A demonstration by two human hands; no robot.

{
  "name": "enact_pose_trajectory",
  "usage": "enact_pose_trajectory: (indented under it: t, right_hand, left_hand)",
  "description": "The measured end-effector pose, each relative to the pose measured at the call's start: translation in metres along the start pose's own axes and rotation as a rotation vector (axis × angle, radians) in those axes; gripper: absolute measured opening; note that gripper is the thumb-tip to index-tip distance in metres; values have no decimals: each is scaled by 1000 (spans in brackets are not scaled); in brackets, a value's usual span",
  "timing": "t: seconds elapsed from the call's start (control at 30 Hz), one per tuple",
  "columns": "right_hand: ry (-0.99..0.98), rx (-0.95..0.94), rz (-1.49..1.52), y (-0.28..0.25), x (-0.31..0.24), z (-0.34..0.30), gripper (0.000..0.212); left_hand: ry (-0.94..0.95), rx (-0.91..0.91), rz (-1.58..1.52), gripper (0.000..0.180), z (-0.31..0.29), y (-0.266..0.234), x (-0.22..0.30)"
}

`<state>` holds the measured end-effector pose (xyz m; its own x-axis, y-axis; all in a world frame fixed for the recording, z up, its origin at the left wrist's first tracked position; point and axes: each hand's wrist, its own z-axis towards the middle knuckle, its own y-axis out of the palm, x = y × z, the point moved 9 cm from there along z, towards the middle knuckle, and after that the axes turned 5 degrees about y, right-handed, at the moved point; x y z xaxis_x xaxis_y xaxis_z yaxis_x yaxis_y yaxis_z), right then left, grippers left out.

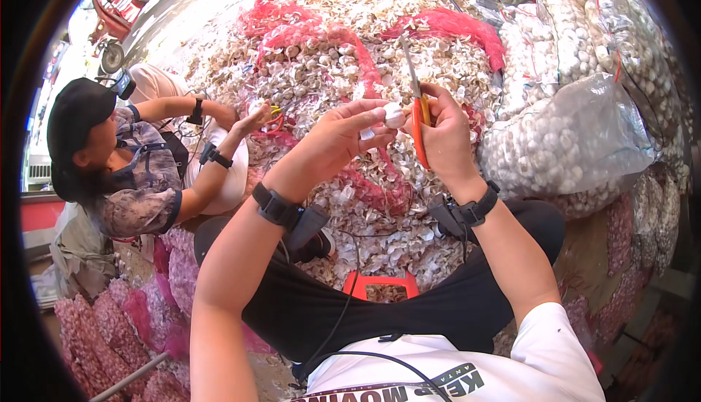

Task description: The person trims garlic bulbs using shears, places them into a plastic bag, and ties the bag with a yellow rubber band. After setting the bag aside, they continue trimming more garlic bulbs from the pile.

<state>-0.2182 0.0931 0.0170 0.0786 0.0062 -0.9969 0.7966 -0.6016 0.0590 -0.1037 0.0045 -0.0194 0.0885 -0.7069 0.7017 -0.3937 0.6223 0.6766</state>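
Your left hand pinches a white garlic bulb up before you; your right hand grips orange-handled scissors against it. Trimmed husks carpet the floor, and the bagged garlic at right looks finished.

**What the person wears**

A white short-sleeved T-shirt with dark printed lettering across the chest, and black trousers. Each bare forearm carries a black wrist strap with a small boxy black device: left wristband, right wristband. A thin black cable runs down over the lap toward the shirt.
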Motion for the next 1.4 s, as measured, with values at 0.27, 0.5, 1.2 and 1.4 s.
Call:
enact_pose_trajectory:
  t: [0.27, 0.5, 1.2, 1.4]
  right_hand:
    - [110, -6, 91, 0, 2, 0, 45]
    - [-64, 8, -163, 1, -22, 5, 43]
    - [-124, 59, -670, 6, -21, -8, 52]
    - [-77, 9, -897, 4, -13, -7, 56]
  left_hand:
    - [17, -52, 172, 37, 0, 9, 9]
    - [117, 13, 42, 38, 2, -2, 25]
    - [334, 204, 180, 41, 0, -30, 73]
    - [361, 237, 472, 52, -4, -27, 76]
